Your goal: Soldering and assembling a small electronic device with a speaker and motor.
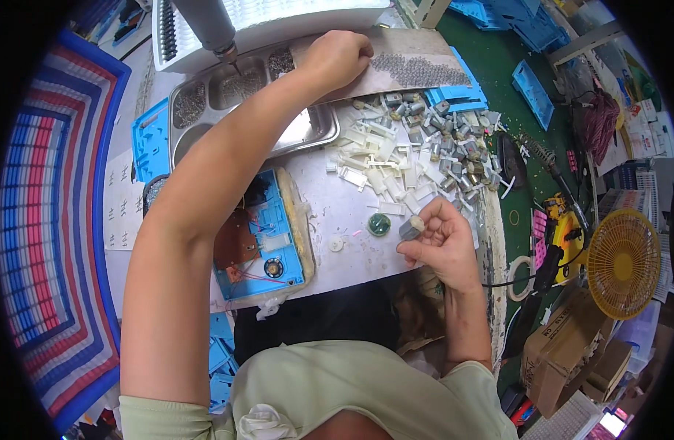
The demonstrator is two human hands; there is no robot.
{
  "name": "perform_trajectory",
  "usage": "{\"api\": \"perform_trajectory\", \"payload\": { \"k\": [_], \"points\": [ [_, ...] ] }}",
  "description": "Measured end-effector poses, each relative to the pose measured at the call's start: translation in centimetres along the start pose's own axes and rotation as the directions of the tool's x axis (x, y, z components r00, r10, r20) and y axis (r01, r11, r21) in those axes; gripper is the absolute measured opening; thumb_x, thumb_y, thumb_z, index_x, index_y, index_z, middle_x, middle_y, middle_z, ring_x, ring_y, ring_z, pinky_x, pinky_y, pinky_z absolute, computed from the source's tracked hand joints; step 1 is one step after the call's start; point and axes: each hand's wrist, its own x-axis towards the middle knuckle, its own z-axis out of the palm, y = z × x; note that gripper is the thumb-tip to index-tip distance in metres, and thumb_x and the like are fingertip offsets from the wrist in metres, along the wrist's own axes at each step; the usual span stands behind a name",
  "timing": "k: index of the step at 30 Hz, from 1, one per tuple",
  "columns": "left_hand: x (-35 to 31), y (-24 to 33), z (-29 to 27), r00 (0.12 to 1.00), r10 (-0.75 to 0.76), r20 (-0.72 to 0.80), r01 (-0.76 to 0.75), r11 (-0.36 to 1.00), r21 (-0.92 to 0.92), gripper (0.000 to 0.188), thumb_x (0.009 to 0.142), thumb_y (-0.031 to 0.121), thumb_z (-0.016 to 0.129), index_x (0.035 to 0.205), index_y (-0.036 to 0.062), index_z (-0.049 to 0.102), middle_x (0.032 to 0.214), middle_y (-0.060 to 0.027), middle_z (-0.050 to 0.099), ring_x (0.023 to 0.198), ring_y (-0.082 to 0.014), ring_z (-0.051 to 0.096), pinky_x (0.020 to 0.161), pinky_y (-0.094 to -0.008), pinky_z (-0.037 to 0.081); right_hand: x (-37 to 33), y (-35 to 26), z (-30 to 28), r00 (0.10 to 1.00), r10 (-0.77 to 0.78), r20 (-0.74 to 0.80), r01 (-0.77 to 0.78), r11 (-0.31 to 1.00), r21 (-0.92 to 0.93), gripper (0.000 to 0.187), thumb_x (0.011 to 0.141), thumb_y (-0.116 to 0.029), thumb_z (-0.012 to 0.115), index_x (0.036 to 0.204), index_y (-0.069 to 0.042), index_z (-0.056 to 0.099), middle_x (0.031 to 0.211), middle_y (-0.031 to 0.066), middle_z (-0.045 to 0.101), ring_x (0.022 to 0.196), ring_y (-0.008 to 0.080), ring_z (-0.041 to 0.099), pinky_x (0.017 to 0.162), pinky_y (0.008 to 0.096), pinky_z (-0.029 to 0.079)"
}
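My right hand (445, 246) pinches a small grey motor (409, 229) with a cream end between thumb and fingers, above the white tabletop. My left hand (341, 60) reaches across to the far side, over a flat board (352, 86). Its fingers are curled together beside a spread of small metal pieces (418, 71); whatever they hold is hidden. Just left of the motor sits a small round pot (379, 224) with dark green contents. Beyond my right hand lies a heap of similar grey motors (462, 143) mixed with white plastic parts (385, 172).
A blue toy housing (297, 253) with wires and a round speaker lies under my left forearm. Behind it stands a metal compartment tray (227, 84) of small screws, with an electric screwdriver (212, 33) hanging above. A soldering iron (550, 161) and yellow fan (623, 264) are at right.
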Motion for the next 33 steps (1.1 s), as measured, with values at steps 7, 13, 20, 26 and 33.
{"api": "perform_trajectory", "payload": {
  "k": [7, 13, 20, 26, 33],
  "points": [
    [0.9, 0.3, 0.6, 0.994, 0.096, 0.049, -0.099, 0.992, 0.076, 0.020, 0.087, 0.022, 0.072, 0.100, 0.0096, 0.079, 0.099, -0.0136, 0.076, 0.095, -0.0348, 0.071, 0.088, -0.0442, 0.055, 0.1, -0.3, -0.9, 0.997, 0.056, -0.055, -0.059, 0.997, -0.057, 0.053, 0.080, 0.011, 0.079, 0.122, -0.003, 0.051, 0.078, 0.0065, 0.067, 0.066, 0.0114, 0.066, 0.057, 0.0244, 0.055],
    [1.1, 0.7, 1.1, 0.999, 0.008, 0.033, -0.010, 0.998, 0.063, 0.020, 0.089, 0.027, 0.068, 0.102, 0.0144, 0.078, 0.104, -0.0119, 0.076, 0.099, -0.0345, 0.071, 0.089, -0.0480, 0.055, -0.3, -0.9, -1.9, 0.999, -0.028, -0.044, 0.019, 0.982, -0.190, 0.049, 0.083, 0.009, 0.076, 0.128, 0.002, 0.058, 0.078, 0.0046, 0.064, 0.067, 0.0103, 0.063, 0.061, 0.0238, 0.053],
    [-0.6, 1.5, 0.3, 0.938, 0.234, -0.254, -0.178, 0.958, 0.225, 0.014, 0.089, 0.014, 0.063, 0.097, 0.0041, 0.069, 0.088, -0.0175, 0.070, 0.083, -0.0378, 0.069, 0.076, -0.0466, 0.055, 0.0, -0.4, -1.6, 0.991, -0.122, -0.052, 0.106, 0.965, -0.238, 0.048, 0.089, 0.005, 0.071, 0.135, 0.002, 0.058, 0.082, 0.0011, 0.060, 0.071, 0.0074, 0.059, 0.063, 0.0217, 0.048],
    [-13.2, 10.0, -11.8, 0.950, 0.291, -0.115, -0.312, 0.915, -0.255, 0.012, 0.087, 0.007, 0.069, 0.098, 0.0022, 0.070, 0.089, -0.0139, 0.070, 0.085, -0.0286, 0.070, 0.075, -0.0386, 0.055, 0.0, 0.0, -1.2, 0.992, -0.127, -0.006, 0.097, 0.786, -0.611, 0.039, 0.087, 0.000, 0.071, 0.126, -0.004, 0.067, 0.079, -0.0002, 0.061, 0.069, 0.0062, 0.054, 0.063, 0.0236, 0.046],
    [-28.8, 10.3, -14.5, 0.984, -0.169, 0.051, 0.164, 0.771, -0.615, 0.015, 0.084, -0.010, 0.070, 0.097, -0.0029, 0.070, 0.095, -0.0126, 0.070, 0.081, -0.0194, 0.067, 0.071, -0.0288, 0.053, 2.1, -0.9, 0.8, 0.988, -0.051, 0.149, 0.155, 0.463, -0.873, 0.039, 0.085, -0.002, 0.070, 0.124, -0.009, 0.069, 0.081, 0.0042, 0.064, 0.069, 0.0114, 0.059, 0.066, 0.0284, 0.049]
  ]
}}
